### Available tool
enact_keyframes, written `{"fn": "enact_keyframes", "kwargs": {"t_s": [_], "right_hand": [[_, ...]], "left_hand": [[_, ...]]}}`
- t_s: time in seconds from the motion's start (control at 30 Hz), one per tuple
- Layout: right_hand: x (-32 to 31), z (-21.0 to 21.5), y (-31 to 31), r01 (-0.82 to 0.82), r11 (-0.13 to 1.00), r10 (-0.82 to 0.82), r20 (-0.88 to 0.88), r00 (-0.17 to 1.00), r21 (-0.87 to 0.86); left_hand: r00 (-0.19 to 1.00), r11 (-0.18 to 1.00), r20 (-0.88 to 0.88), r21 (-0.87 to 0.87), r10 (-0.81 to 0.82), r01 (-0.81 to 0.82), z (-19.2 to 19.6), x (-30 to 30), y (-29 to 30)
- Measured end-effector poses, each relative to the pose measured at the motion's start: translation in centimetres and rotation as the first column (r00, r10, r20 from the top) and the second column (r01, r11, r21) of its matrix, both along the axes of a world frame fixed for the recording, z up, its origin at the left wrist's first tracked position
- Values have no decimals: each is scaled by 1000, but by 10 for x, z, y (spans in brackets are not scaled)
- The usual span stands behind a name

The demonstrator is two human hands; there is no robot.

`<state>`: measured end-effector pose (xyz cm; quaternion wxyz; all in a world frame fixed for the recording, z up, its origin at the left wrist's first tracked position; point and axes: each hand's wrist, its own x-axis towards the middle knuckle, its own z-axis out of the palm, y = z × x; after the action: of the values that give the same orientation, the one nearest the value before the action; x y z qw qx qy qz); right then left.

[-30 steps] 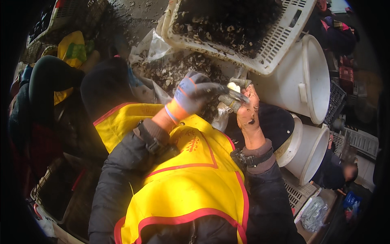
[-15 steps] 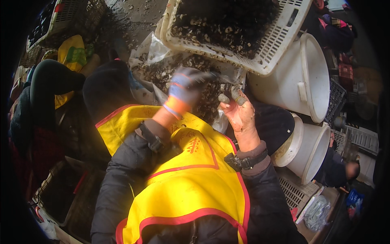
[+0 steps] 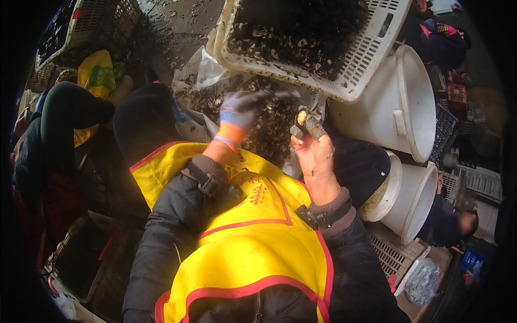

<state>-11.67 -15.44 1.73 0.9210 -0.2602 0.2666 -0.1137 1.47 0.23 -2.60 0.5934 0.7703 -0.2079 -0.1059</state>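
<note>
My left hand (image 3: 237,116) wears a blue and orange glove and stretches out over a dark pile of shells (image 3: 269,134) in front of me. It is blurred, so I cannot tell whether it holds anything. My right hand (image 3: 315,159) is bare, with dark covers on its fingertips, and pinches a small shell with a pale inside (image 3: 302,118) just right of the gloved hand. The two hands are a little apart. Both forearms come up from my yellow vest with red edging (image 3: 242,242).
A white slotted crate (image 3: 371,54) full of dark shells stands tilted at the top. Two white buckets (image 3: 409,102) (image 3: 414,199) stand at the right. A person in dark clothes (image 3: 64,124) is at the left, beside dark baskets (image 3: 86,21).
My hands were together on the shell a second ago. Since then the gloved left hand has swung up and away over the pile, while the right hand keeps hold of the shell.
</note>
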Motion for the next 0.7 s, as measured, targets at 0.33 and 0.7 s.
{"fn": "enact_keyframes", "kwargs": {"t_s": [0.33,0.7], "right_hand": [[1,5,1,-77,952,39,132,990,296],[12,11,14,-15,957,-10,85,996,290]], "left_hand": [[989,992,145,-120,-32,50,20,-12,-5],[974,984,225,-180,35,6,3,-14,-12]]}}
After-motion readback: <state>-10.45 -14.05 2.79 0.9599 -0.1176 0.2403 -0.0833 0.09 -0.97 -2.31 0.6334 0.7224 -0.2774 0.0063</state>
